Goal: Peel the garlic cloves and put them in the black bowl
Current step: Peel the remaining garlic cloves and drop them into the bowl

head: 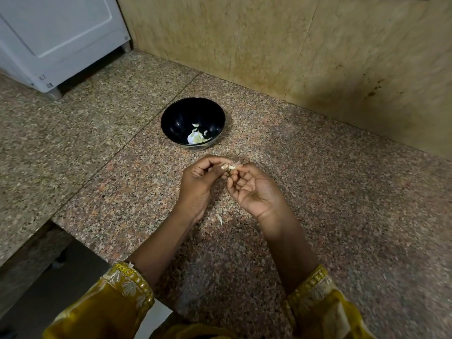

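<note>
A black bowl stands on the speckled granite counter, with several pale peeled garlic cloves in its bottom. Just in front of the bowl, my left hand and my right hand meet at the fingertips around one small garlic cloves piece. Both pinch it between thumb and fingers, and a bit of papery skin sticks up from it. A loose flake of garlic skin lies on the counter between my wrists.
A beige stone wall rises right behind the bowl. A white appliance on short feet stands at the far left. The counter edge drops off at the lower left. Yellow embroidered sleeves cover my forearms.
</note>
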